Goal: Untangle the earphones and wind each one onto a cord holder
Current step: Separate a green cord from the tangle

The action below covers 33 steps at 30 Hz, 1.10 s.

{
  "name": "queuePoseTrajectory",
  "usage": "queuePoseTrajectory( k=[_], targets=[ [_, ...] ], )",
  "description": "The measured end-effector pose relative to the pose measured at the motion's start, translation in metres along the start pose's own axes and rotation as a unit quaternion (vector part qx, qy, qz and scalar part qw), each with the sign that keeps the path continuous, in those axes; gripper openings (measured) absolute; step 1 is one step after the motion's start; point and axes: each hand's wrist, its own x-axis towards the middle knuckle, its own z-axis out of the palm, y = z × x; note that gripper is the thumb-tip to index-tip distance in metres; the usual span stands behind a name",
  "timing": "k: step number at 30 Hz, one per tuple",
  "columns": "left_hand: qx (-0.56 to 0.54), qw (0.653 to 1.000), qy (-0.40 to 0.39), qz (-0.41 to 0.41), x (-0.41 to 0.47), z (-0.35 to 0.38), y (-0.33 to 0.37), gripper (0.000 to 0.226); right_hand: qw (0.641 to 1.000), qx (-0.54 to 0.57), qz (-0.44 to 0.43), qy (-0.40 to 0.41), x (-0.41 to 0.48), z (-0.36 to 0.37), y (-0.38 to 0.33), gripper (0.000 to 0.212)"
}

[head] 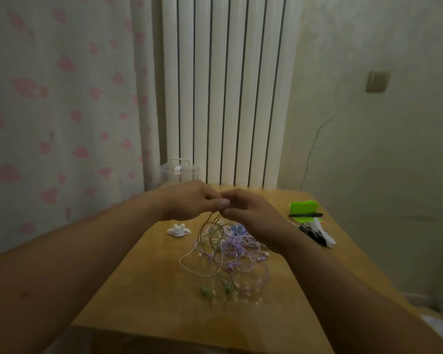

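A tangle of earphone cords (228, 249), white, purple, green and blue, lies mid-table on the wooden table (149, 290). My left hand (189, 200) and my right hand (248, 208) meet above the tangle, fingertips pinched together on green cord strands (210, 221) that hang down into the pile. Two green earbuds (216, 290) rest near the front of the pile. A white earphone wound on a cord holder (178, 229) lies to the left of the tangle.
A clear plastic box (179, 172) stands at the table's back edge by the radiator (225, 98). At the right edge lie a green holder (303, 206), a black pen (306, 215) and black and white items (320, 233).
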Motion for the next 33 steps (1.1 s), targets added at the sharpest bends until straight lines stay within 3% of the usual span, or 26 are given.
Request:
queuePoseTrajectory(
  k=[4, 6, 7, 9, 10, 15, 17, 26, 33],
  targets=[
    [-0.038, 0.999, 0.032, 0.004, 0.002, 0.003, -0.004, 0.037, 0.996, -0.077, 0.028, 0.021, 0.002, -0.007, 0.005, 0.012],
    [-0.099, 0.994, 0.043, 0.001, 0.003, 0.004, -0.008, 0.037, 0.998, -0.016, 0.051, 0.017, 0.002, -0.010, 0.007, 0.013],
    [-0.170, 0.985, 0.039, -0.006, 0.002, 0.005, -0.010, 0.036, 0.995, 0.066, 0.067, 0.019, 0.001, -0.014, 0.006, 0.015],
    [-0.351, 0.935, 0.035, -0.027, -0.001, 0.006, -0.017, 0.032, 0.969, 0.228, 0.091, 0.040, -0.003, -0.023, 0.005, 0.020],
    [-0.424, 0.904, 0.044, -0.035, -0.003, 0.006, -0.021, 0.032, 0.960, 0.253, 0.099, 0.063, -0.004, -0.029, 0.005, 0.021],
    [-0.598, 0.777, 0.190, -0.049, 0.001, -0.010, -0.051, 0.040, 0.977, 0.137, 0.123, 0.107, -0.019, -0.057, 0.018, 0.020],
    [-0.617, 0.749, 0.235, -0.052, 0.000, -0.020, -0.058, 0.041, 0.977, 0.122, 0.137, 0.110, -0.027, -0.065, 0.026, 0.021],
    [-0.597, 0.746, 0.292, -0.048, -0.005, -0.030, -0.068, 0.034, 0.975, 0.099, 0.181, 0.087, -0.051, -0.079, 0.041, 0.029],
    [-0.515, 0.814, 0.261, -0.064, -0.012, -0.022, -0.072, 0.038, 0.965, 0.099, 0.194, 0.144, -0.057, -0.075, 0.044, 0.030]
  ],
)
